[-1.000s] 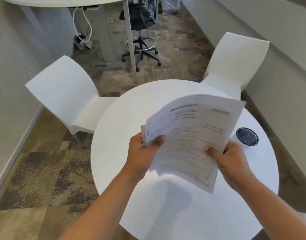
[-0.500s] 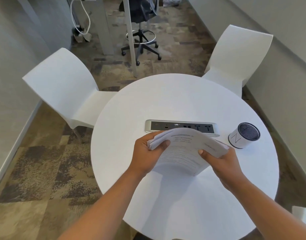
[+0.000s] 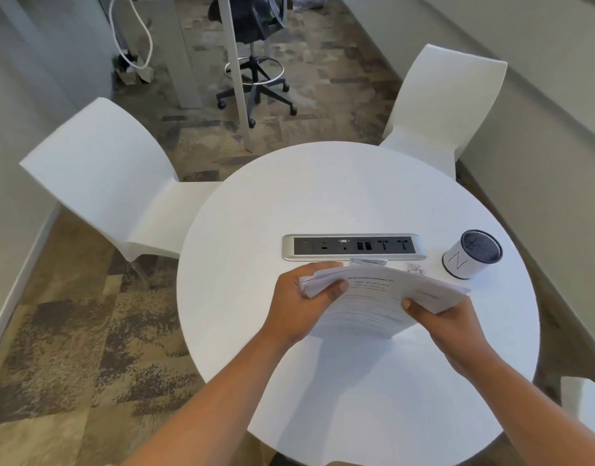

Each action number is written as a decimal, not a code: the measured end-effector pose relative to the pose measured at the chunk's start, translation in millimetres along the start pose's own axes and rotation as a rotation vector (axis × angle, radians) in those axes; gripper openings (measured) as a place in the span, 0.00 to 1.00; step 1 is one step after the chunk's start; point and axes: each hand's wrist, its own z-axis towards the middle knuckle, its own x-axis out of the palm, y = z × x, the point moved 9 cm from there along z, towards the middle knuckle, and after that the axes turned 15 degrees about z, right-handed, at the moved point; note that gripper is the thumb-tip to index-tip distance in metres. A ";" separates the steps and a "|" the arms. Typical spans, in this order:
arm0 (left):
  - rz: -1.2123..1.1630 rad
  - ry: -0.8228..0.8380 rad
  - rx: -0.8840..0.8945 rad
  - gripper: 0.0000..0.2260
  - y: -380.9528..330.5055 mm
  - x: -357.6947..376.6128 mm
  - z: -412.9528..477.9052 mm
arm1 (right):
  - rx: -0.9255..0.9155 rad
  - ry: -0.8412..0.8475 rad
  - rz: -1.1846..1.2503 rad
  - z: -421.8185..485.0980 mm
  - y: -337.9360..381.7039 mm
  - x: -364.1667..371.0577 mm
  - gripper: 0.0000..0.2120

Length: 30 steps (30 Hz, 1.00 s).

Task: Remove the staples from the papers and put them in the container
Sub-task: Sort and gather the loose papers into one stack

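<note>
Bright even light, soft shadows, edges bowed

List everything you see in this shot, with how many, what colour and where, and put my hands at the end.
Table: one, white, round, centre.
Socket panel: one, silver and black, set into the table top, beyond the papers.
Papers: one stack, white with print, held over the table.
Container: one, white cylinder with a dark top, on the table, right of the panel.
Small metal bits: a few, silvery, on the table between panel and container; too small to identify.
Chairs: two, white, far left and far right of the table.
Office chair: one, black, on the carpet behind.
Left hand: grips the stack's left end.
Right hand: grips the stack's right edge.
</note>
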 end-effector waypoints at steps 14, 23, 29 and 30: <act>-0.072 -0.103 -0.016 0.23 -2.1 -7.9 1.9 | 0.011 0.068 -0.065 5.7 0.2 -1.5 0.19; 0.044 0.024 0.063 0.31 3.8 -3.6 -3.1 | 0.018 0.154 -0.128 16.4 -2.5 4.4 0.21; 0.125 -0.079 -0.012 0.11 2.8 -2.8 -6.8 | -0.046 0.081 -0.168 19.5 5.8 5.6 0.16; 0.101 -0.096 -0.001 0.12 -1.2 -3.5 -7.1 | -0.075 0.076 -0.169 18.2 12.7 6.2 0.19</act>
